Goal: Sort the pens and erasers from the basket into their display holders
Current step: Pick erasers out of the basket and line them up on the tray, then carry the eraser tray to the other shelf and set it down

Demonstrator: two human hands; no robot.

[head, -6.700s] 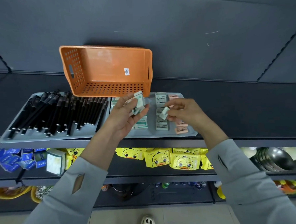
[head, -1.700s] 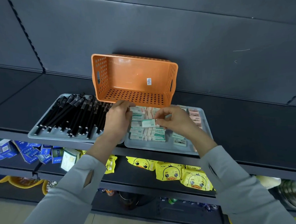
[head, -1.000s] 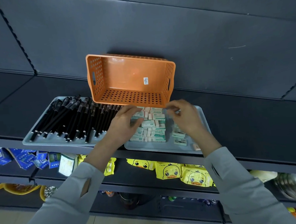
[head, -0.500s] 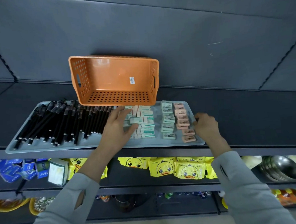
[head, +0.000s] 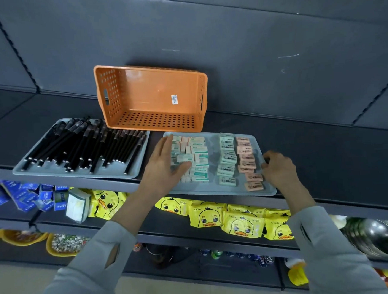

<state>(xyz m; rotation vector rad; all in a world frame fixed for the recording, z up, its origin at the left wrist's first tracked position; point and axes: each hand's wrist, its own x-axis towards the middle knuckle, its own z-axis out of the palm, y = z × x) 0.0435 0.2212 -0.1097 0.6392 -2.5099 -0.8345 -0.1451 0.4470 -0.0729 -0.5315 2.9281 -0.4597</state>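
Observation:
An orange perforated basket [head: 152,97] lies tipped on its side at the back of the shelf, with nothing visible inside. In front of it, a grey tray [head: 55,174] on the left holds several black pens [head: 87,145]. A second grey tray [head: 215,188] on the right holds rows of green erasers [head: 193,160] and pink erasers [head: 246,159]. My left hand [head: 165,166] lies flat with straight fingers on the left side of the eraser tray, touching the green erasers. My right hand [head: 277,167] has its fingers curled around the tray's right rim.
The shelf below carries yellow duck packets [head: 237,221], blue boxes [head: 27,196] and a white pack [head: 77,204]. Metal bowls [head: 373,236] sit at the lower right. Dark shelf surface stretches to the right of the eraser tray. A grey back wall rises behind the basket.
My right hand moved from the middle of the erasers to the tray's right rim. My left hand flattened on the green erasers. The camera view shifted sideways.

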